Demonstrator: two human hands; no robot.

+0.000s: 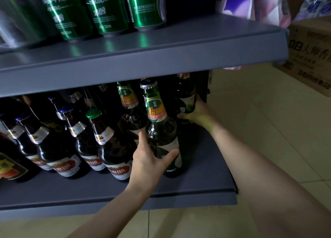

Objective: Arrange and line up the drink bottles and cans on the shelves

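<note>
- Grey shop shelving fills the view, with a pale tiled floor [259, 130] to the right and below it.
- On the lower shelf [125, 196], the left hand [148, 164] is wrapped round the body of a green bottle [161, 130], thumb across its white label on the right side and fingers curled round the left.
- That green bottle stands upright near the right end of the lower shelf, silver cap on top and a green, red and yellow neck label facing out.
- The right hand [197, 112] reaches further back and to the right, gripping the lower body of a second bottle [185, 96] from its right side, thumb underneath towards the near side.
- This second bottle stands at the far right of the shelf, its top hidden by the upper shelf's edge.
- Between and behind the two hands, another green-labelled bottle [128, 103] stands just left of the held one.
- Left of the left hand, a row of brown bottles [107, 144] with white and red labels runs along the shelf; one has a green cap, the others look blue-capped.
- On the upper shelf [143, 58] stand green cans [105, 10] in a row at the far left.
- At far right, a cardboard box [309, 58] sits on the floor.
</note>
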